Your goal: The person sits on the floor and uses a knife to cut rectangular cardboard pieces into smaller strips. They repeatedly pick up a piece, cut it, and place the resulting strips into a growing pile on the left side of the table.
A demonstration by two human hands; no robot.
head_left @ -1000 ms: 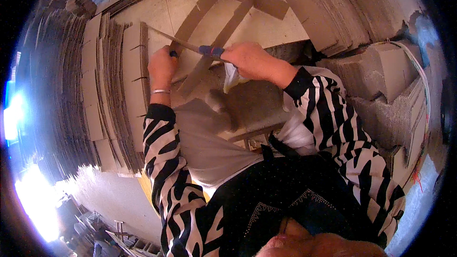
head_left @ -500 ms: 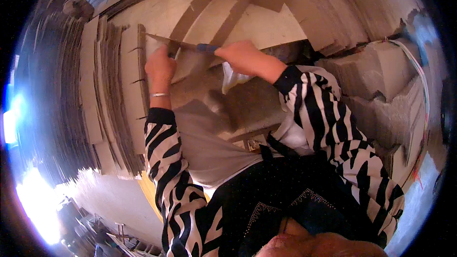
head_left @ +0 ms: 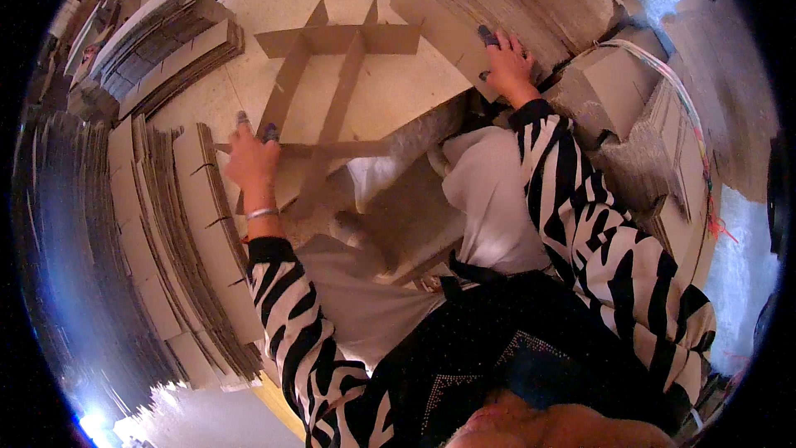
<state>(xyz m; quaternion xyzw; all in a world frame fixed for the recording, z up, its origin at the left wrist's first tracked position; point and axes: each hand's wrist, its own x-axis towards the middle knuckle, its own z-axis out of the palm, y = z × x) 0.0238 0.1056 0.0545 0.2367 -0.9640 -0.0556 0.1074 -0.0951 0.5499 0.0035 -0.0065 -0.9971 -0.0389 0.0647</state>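
A grid of slotted cardboard strips [head_left: 344, 87] stands on a pale board, two long strips crossing a far strip and a near strip. My left hand [head_left: 253, 162] is over the left end of the near strip [head_left: 336, 149], its covered fingertips apart; whether it presses on the strip I cannot tell. At the right, my right hand [head_left: 510, 66] rests with fingers spread on a stack of flat cardboard pieces [head_left: 448, 29]. Dark covers wrap some fingertips of both hands.
Slotted cardboard strips [head_left: 211, 224] stand in rows at the left, and more cardboard bundles [head_left: 182, 58] lie at the far left. Cardboard stacks [head_left: 613, 91] and a bundle of pale cords [head_left: 676, 75] are at the right. The pale board [head_left: 406, 87] lies under the grid.
My right hand has let go of the near strip's right end and moved right to the cardboard stack. The view has shifted, so the grid sits farther left.
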